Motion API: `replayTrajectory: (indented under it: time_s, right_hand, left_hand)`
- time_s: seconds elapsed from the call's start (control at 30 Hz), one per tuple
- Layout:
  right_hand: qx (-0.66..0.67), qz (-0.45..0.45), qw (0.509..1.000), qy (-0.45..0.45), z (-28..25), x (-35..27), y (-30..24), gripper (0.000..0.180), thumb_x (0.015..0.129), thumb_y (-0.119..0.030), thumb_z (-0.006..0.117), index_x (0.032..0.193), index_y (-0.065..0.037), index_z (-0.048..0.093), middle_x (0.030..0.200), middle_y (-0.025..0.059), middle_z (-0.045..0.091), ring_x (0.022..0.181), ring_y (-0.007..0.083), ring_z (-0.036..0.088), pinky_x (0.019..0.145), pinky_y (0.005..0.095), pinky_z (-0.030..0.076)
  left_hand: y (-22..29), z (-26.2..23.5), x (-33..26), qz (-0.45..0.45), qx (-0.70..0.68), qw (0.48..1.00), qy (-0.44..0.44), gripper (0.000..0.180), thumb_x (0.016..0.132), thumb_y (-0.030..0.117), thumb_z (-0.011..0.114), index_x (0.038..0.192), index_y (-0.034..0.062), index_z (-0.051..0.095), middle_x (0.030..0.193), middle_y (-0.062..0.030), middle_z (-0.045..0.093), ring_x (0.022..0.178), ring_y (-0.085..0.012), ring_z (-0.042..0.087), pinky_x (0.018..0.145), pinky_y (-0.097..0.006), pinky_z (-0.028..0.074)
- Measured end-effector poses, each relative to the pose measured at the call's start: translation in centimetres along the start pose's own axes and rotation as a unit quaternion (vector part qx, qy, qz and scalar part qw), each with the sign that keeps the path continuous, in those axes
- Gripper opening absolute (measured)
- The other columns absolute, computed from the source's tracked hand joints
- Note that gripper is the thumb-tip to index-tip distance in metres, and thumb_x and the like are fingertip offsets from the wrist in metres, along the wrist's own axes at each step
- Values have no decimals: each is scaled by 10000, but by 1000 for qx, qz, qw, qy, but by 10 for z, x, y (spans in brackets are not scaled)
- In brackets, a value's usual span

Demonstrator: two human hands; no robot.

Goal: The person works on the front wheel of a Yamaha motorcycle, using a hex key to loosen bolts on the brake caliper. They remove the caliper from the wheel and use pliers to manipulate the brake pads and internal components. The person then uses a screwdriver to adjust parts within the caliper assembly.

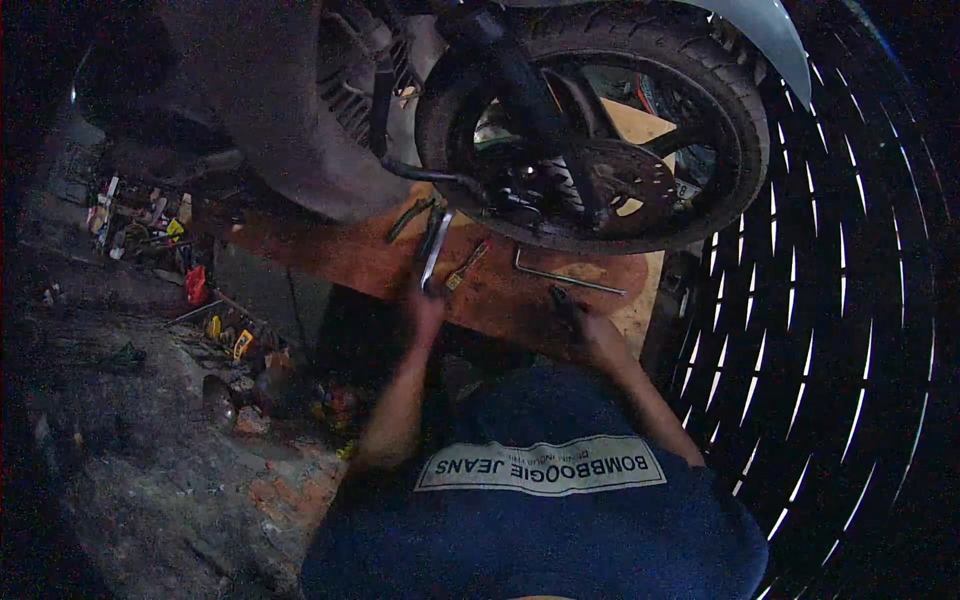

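At the near edge of the wooden board (350, 258), my left hand (427, 308) is closed around the lower end of a shiny wrench (437, 245) that points away from me. Just right of it lies a small brush (467, 266) with a reddish handle. A green-handled tool, perhaps pliers (410, 217), rests beyond the wrench. My right hand (582, 322) is over the board's near edge, close to an L-shaped metal bar (572, 278). Its fingers are dark and blurred, so what they hold, if anything, is unclear.
A motorcycle's front wheel (745, 130) with a brake disc (645, 185) and a dark fork leg (530, 90) stands over the board's far side. Mixed tools and parts (150, 220) lie at left. A slatted wall (800, 330) curves along the right.
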State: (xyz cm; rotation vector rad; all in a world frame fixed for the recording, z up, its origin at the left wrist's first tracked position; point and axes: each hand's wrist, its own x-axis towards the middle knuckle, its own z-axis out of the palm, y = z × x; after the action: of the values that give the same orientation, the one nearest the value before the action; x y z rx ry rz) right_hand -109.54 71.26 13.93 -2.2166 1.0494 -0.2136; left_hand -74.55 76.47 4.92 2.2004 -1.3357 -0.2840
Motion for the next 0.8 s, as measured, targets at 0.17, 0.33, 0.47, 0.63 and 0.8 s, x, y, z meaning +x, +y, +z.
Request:
replayTrajectory:
  time_s: [0.17,0.33,0.47,0.63,0.8]
  right_hand:
    - [-45,7,999,22,15,5,8,594,801,-175,617,1353,-96,414,1180,217,559,1052,393,555,848,413,466]
    - [47,66,994,74,-26,-19,-36,444,841,-211,606,1254,-78,513,1137,195,591,1025,350,585,836,400,474]
    - [93,88,983,134,-19,-29,-24,331,857,-210,602,1143,-42,584,1125,181,604,996,312,609,807,382,480]
    - [170,42,968,177,-45,-14,-65,290,864,-192,604,1078,3,593,1063,181,627,958,281,623,787,370,482]
    - [108,34,953,281,-39,27,-67,254,869,-189,611,1008,23,610,924,182,654,906,266,629,773,356,476]
  left_hand:
    - [22,11,56,-27,-62,998,15,420,872,185,527,1272,70,474,1082,-235,570,992,-403,557,834,-468,441]
    - [31,24,66,203,-107,970,80,409,884,183,510,1260,30,470,1170,-230,538,1044,-397,540,860,-459,435]
    - [90,13,41,174,-215,961,0,398,895,236,539,1189,-27,493,1198,-224,518,1081,-373,526,899,-429,421]
    - [137,-23,23,100,-328,938,56,471,882,267,594,1226,-25,461,1159,-197,529,1083,-302,521,945,-404,401]
    - [185,-95,30,138,-385,912,24,575,877,262,601,1320,-4,349,1270,-171,450,1146,-277,462,973,-398,372]
